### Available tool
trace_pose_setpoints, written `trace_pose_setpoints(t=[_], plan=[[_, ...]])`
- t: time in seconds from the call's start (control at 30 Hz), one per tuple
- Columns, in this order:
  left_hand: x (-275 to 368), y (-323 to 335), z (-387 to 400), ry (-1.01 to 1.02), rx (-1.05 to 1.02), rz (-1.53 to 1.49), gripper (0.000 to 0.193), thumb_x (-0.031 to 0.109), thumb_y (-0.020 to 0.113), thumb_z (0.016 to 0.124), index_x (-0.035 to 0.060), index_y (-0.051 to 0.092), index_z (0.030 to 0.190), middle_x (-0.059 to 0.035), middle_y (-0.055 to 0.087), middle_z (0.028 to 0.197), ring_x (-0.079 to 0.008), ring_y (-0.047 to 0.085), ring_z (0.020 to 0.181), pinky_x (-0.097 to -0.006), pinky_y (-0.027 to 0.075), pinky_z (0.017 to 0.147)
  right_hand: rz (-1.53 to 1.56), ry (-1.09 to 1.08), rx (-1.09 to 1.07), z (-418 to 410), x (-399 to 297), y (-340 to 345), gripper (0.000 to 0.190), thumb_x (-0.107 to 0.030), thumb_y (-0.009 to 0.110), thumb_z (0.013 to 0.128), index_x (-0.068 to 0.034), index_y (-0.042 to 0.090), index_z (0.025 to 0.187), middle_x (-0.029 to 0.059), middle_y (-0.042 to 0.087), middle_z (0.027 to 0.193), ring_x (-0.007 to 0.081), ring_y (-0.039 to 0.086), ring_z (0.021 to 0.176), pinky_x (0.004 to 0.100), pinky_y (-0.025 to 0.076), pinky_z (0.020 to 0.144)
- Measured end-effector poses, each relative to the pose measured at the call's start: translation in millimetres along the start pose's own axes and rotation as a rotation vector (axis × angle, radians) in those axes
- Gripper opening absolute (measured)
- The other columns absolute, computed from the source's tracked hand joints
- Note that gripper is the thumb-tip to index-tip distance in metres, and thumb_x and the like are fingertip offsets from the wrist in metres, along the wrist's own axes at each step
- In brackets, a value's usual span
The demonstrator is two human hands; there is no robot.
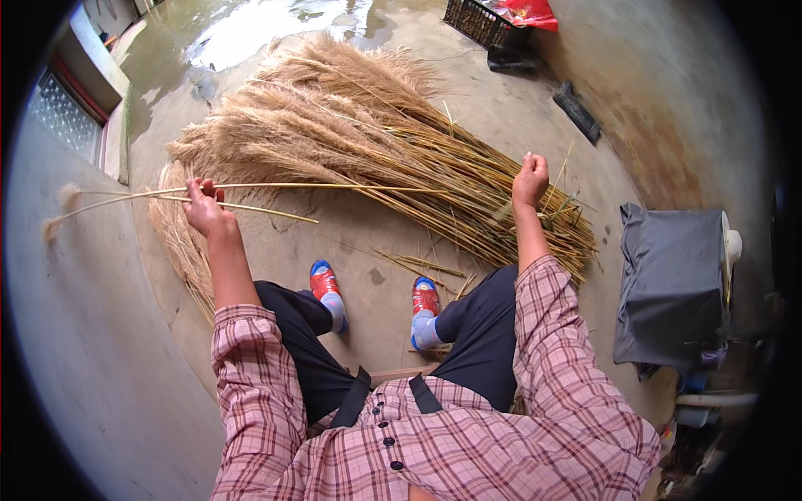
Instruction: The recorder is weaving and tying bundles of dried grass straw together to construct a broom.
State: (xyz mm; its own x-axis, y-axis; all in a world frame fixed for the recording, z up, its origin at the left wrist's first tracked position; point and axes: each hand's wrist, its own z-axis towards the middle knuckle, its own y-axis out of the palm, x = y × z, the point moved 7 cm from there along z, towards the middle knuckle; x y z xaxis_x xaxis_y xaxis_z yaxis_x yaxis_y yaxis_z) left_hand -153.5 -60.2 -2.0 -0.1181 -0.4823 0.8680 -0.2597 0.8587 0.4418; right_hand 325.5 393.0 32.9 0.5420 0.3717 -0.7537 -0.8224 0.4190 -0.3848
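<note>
My left hand (pixel 205 206) grips two long plume grass stems (pixel 282 185) near their fluffy ends, which point left towards the wall; the bare stalks reach right across the front of me. My right hand (pixel 531 178) is raised over the stalk ends of a big heap of cut plume grass (pixel 376 134). Its fingers are curled together, and whether anything thin is between them cannot be told. The heap lies on the concrete floor with its tan plumes to the left and its stalks to the right.
More plumes (pixel 178 235) lie by the left wall. Broken stalks (pixel 432 265) are near my right foot. A black plastic crate (pixel 479 24) and dark boots (pixel 576 113) stand or lie at the upper right. A grey cloth (pixel 673 282) covers a boxy object at right.
</note>
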Motion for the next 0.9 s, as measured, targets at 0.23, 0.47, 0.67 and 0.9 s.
trace_pose_setpoints(t=[0.23,0.47,0.67,0.9], plan=[[9,25,-28,-0.027,-0.101,-0.003,0.02,0.031,0.047,0.095,0.0106,0.048,0.094,-0.0002,0.054,0.071,-0.0135,0.056,0.059,-0.0271,0.048,0.056,-0.772,-0.14,-0.789,-100,160,-75,0.024,-0.023,0.046,0.088,-0.003,0.057,0.08,0.0233,0.061,0.088,0.0416,0.058,0.082,0.0495,0.046,0.07],[-4,57,-48,0.045,-0.25,-0.108,0.022,0.029,0.053,0.093,0.0082,0.048,0.091,0.0036,0.036,0.061,-0.0062,0.031,0.048,-0.0191,0.027,0.039,-1.097,0.209,-1.539,-225,312,-163,0.035,-0.029,0.054,0.079,-0.002,0.065,0.099,0.0174,0.059,0.112,0.0357,0.057,0.103,0.0419,0.047,0.085],[-33,90,-81,-0.11,-0.325,-0.058,0.026,0.032,0.057,0.09,0.0078,0.049,0.087,0.0046,0.033,0.055,-0.0055,0.029,0.042,-0.0194,0.025,0.038,-0.635,-0.138,-1.232,-144,237,6,0.026,-0.022,0.058,0.076,0.002,0.061,0.087,0.0237,0.062,0.09,0.0404,0.058,0.087,0.046,0.047,0.075],[-58,103,-92,-0.186,-0.377,0.074,0.027,0.036,0.046,0.095,0.0089,0.046,0.092,0.0042,0.032,0.056,-0.0051,0.027,0.04,-0.0204,0.018,0.034,-0.869,-0.419,-1.521,-140,139,143,0.041,-0.022,0.052,0.087,-0.012,0.05,0.126,0.0125,0.03,0.144,0.0305,0.029,0.132,0.042,0.029,0.105]])
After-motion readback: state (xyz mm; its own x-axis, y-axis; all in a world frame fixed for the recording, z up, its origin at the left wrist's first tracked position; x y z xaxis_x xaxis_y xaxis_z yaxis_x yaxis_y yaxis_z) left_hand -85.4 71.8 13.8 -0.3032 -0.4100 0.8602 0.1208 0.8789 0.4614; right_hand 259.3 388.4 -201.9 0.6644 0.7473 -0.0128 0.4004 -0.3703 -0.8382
